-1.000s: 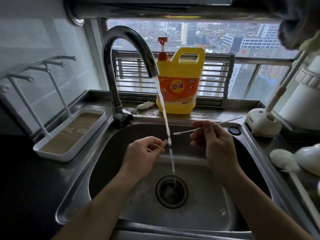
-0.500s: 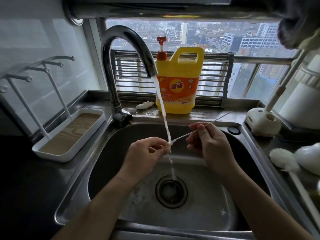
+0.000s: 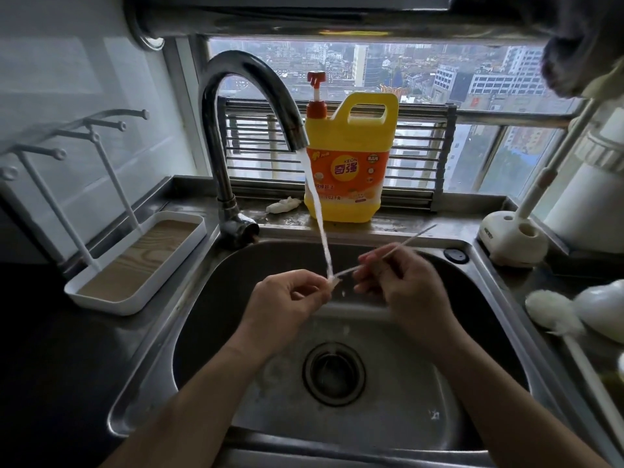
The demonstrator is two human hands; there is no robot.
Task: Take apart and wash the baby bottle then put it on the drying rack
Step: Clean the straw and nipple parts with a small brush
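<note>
Bottle part (image 3: 334, 283), head view: small, clear, too blurred to say which piece. Sits over middle of sink (image 3: 209, 298), right under water (image 3: 319, 224) from tap (image 3: 243, 79). Pinched by L hand (image 3: 287, 298): thumb & fingertips curled onto it, other fingers tucked in.

R hand (image 3: 405, 288) pinches thin brush (image 3: 417, 235) partway along shaft, fingers curled round it. Brush tilted: tip down-left, touching the part in the stream; tail up-right, past the fingers. Both hands above drain (image 3: 334, 373), close together, not clearly touching.

Rack (image 3: 135, 261) on L counter, just beside sink: white tray w/ tall pegs, well apart from hands. Soap jug (image 3: 351, 163) on ledge behind sink, yellow w/ red pump, partly behind stream. White scrap (image 3: 283, 205) near jug's L side.

R counter: stand (image 3: 513, 244) w/ angled white handle in it; fluffy brush (image 3: 553, 314) lying near sink rim.
</note>
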